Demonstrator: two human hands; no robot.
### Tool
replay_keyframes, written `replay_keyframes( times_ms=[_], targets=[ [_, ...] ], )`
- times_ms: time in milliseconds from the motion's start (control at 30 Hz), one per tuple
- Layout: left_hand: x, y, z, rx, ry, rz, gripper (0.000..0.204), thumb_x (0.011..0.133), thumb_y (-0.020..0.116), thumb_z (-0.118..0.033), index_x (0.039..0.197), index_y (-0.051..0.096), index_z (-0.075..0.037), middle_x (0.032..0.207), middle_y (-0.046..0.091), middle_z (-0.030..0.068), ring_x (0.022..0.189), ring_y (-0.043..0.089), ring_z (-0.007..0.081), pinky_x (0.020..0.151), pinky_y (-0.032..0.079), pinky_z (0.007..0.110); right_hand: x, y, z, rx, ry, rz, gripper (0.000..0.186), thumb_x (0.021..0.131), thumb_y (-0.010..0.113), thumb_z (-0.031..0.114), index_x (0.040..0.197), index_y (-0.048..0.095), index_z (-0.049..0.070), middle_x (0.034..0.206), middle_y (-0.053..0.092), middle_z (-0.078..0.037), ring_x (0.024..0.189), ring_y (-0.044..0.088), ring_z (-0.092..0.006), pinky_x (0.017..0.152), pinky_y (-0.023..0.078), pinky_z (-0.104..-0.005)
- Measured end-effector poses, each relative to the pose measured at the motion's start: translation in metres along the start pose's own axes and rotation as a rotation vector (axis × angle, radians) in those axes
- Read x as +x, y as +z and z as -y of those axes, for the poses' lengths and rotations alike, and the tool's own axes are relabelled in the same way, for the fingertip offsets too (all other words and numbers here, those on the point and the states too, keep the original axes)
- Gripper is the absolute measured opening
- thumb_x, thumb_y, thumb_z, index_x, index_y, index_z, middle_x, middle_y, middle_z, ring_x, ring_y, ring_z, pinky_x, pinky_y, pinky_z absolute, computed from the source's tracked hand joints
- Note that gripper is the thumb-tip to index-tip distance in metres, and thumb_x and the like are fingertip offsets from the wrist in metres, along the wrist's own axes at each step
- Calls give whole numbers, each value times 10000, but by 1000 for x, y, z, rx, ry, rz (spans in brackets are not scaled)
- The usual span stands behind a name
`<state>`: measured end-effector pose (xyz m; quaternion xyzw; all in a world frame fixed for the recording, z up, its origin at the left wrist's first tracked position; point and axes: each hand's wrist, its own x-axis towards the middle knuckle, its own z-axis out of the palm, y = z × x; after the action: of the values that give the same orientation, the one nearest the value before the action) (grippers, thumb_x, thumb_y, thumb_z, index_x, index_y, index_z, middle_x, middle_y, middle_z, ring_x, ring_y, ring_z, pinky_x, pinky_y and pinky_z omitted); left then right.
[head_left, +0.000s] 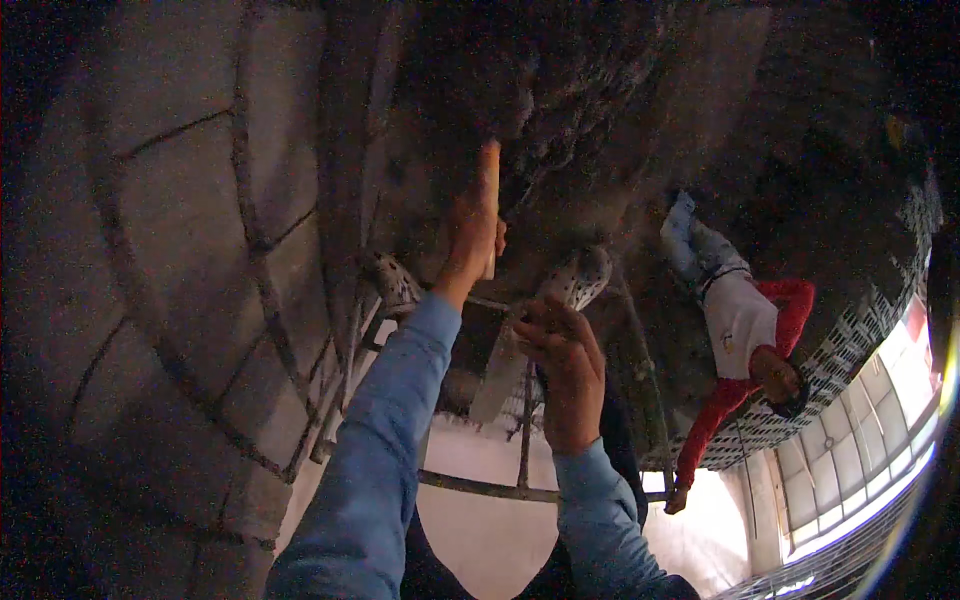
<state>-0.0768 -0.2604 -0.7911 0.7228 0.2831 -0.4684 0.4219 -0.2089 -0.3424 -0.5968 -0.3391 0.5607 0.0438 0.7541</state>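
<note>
My left hand [470, 243] reaches forward in front of the wall, its fingers wrapped round a narrow, straight, wood-coloured piece [490, 178]. The piece stands nearly upright in the picture, and its exact kind does not show. Closer to me, my right hand [568, 372] is raised with its fingers curled in toward the thumb. Whatever it may hold is hidden by the fingers. Both forearms wear light blue sleeves. Below the hands are my spotted shoes [582, 277], set apart on a metal frame with a pale board [499, 372] between them.
Metal bars [490, 488] of the frame run around my legs. On the left rises a grey block wall [175, 200] with dark joints. A co-worker [742, 320] in a white top with red sleeves stands at right, one hand near the frame. Dark rough ground [580, 110] lies ahead.
</note>
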Motion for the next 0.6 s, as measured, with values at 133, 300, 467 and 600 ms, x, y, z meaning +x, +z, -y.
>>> replay_keyframes(
  times_ms=[133,300,467,600],
  targets=[
    [-6,-14,14,-35,64,-12,741,908,440,-749,1105,591,-51,541,476,8,403,479,116,370,392,301,6,-14,-27,-34,-112,2,511,958,549,271,1356,489,-45,1279,593,-183,1109,649,-281,932,537,-381],
    [-59,-39,13,15,107,93,765,923,414,-740,1191,575,-42,569,472,4,409,457,109,366,378,291,22,-33,-30,-247,-179,-9,465,950,601,251,1333,533,-4,1271,613,-134,1138,615,-235,945,523,-369],
    [-165,-89,-17,160,102,168,708,942,423,-708,1156,597,-57,597,501,10,462,484,126,421,400,314,18,-34,-26,73,-45,-89,461,960,567,247,1363,517,29,1328,581,-131,1194,578,-280,982,511,-424],
    [-289,-139,-21,207,-92,223,632,937,477,-688,831,575,-73,598,508,15,506,510,142,477,411,338,-9,-23,-17,300,-61,-125,496,1024,426,347,1402,476,29,1392,523,-163,1283,508,-341,1040,475,-469]
  ],
)
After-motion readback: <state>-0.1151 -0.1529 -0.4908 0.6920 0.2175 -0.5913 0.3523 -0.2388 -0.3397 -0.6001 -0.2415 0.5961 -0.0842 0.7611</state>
